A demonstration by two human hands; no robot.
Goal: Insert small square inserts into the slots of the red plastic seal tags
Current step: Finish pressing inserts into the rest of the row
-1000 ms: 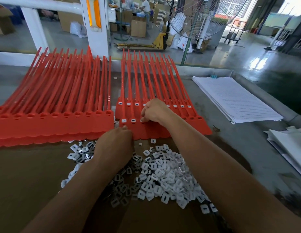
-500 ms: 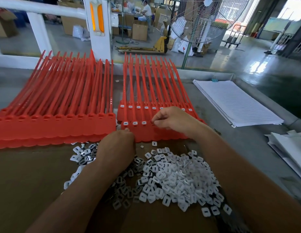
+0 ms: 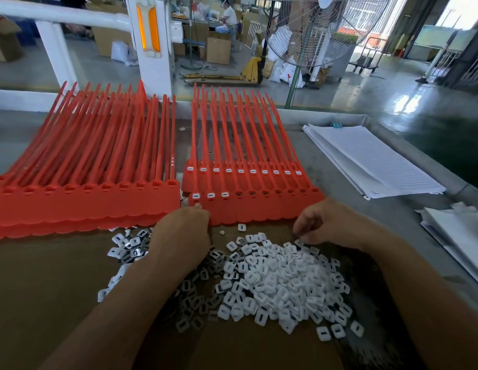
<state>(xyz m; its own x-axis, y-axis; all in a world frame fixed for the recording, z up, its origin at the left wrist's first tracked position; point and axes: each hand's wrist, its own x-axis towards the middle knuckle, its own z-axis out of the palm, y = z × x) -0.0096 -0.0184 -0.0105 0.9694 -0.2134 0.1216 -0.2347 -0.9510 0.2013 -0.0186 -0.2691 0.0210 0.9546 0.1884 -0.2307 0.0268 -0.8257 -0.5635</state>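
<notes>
Fingers (image 3: 303,226) of the right hand (image 3: 326,222) are hanging curled at the far edge of the white inserts (image 3: 272,276) heaped on the bench (image 3: 366,214); whether they are pinching one I cannot tell. Curled fingers of the left hand (image 3: 183,231) are touching the near corner of the front red seal tags (image 3: 259,208), their grip hidden. Three slots (image 3: 210,194) at that strip's left end are holding inserts.

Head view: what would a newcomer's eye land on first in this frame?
Two fans of red seal tags spread side by side beyond the hands; the right batch has fitted inserts in its back row and three front slots. Nearer lies a heap of white square inserts on brown cardboard, the left hand at the tags' near edge, the right hand dipping into the heap.
</notes>
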